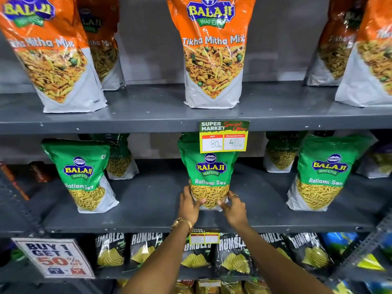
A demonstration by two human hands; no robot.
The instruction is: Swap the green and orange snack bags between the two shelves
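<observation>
Orange Tikha Mitha Mix bags stand on the upper shelf (148, 115); the middle orange bag (213, 54) is upright, with others at the left (53, 58) and right (373, 64). Green Ratlami Sev bags stand on the lower shelf (152, 206). The middle green bag (209, 172) stands upright, and both my hands grip its bottom. My left hand (189, 205) holds its lower left side. My right hand (233, 206) holds its lower right side. More green bags stand to the left (82, 177) and right (320, 177).
A yellow price tag (223, 136) hangs from the upper shelf edge over the top of the middle green bag. Black Rumbles chip bags (231, 253) fill the shelf below. A "Buy 1 Get 1" sign (53, 258) hangs at lower left.
</observation>
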